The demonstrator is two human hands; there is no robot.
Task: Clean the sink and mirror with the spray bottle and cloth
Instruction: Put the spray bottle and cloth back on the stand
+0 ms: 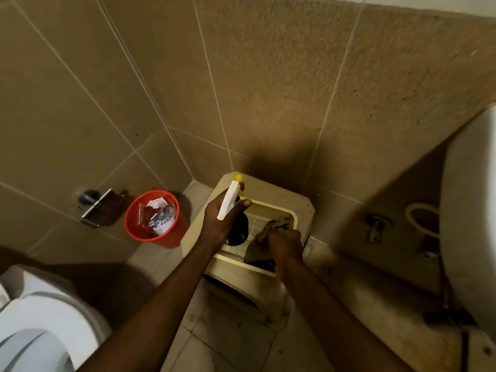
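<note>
The left hand [218, 224] gripped the spray bottle [230, 198] by its neck, white-and-yellow head pointing away, lifted just above the cream plastic stool [284, 191] in the corner. The right hand [284, 244] closed on the brownish cloth [273, 228] lying on the stool's perforated top, seemingly to gather it. Both supplies looked stored there, within reach of the white sink [469, 210] at far right. A red bin [155, 221] stood left of the stool; no mirror was in view.
</note>
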